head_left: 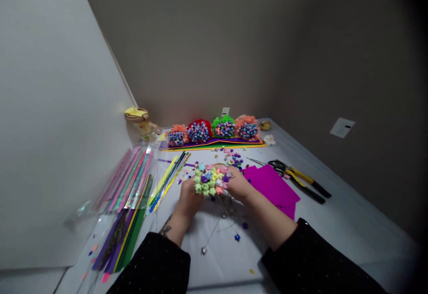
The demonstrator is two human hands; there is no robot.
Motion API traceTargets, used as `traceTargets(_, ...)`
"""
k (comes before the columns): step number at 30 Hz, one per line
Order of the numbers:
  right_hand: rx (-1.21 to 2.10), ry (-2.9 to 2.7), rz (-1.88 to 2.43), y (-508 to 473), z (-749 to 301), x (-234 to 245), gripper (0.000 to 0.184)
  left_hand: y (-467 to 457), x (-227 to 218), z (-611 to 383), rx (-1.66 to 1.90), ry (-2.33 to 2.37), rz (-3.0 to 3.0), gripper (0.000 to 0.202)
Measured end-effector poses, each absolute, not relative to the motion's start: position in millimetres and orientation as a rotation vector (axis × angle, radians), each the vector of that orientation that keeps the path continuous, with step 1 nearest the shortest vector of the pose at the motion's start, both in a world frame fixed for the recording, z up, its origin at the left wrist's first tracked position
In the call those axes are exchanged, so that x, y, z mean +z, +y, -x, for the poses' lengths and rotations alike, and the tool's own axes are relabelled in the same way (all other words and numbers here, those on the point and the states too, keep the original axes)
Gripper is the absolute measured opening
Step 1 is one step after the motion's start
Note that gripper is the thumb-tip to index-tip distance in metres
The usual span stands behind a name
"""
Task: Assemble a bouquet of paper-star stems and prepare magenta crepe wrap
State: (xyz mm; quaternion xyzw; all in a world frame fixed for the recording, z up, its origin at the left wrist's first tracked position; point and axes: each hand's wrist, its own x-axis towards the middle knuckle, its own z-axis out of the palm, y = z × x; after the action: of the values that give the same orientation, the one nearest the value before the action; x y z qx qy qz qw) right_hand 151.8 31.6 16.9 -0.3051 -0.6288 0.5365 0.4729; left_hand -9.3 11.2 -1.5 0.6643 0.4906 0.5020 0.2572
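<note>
Both my hands meet over the middle of the white table [334,222] around a bunch of small folded paper stars [211,179] in green, pink, purple and blue. My left hand [187,198] is closed on the bunch from the left. From the right, my right hand [238,183] grips the same bunch. Thin wire stems [220,220] hang below the stars toward me, some ending in a small star.
A magenta paper sheet [272,188] lies right of my hands, with scissors [280,166] and yellow-handled pliers [306,182] beyond. Packs of coloured paper strips [129,182] lie at left. Several finished star bouquets [212,131] line the back wall. Loose stars [234,156] are scattered behind.
</note>
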Motion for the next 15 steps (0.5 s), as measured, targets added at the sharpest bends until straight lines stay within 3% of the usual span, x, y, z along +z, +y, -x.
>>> traceTargets(6,1.033,-1.61,0.866,19.3,-132.2,13.4,0.013,6.8,1.9,11.4,1.506,1.414,-2.106,0.02)
traceTargets(15,0.843,-1.507,1.066,7.7,-118.2,-0.1,0.01,1.2,0.4,0.2,1.522,1.32,-2.032,0.016)
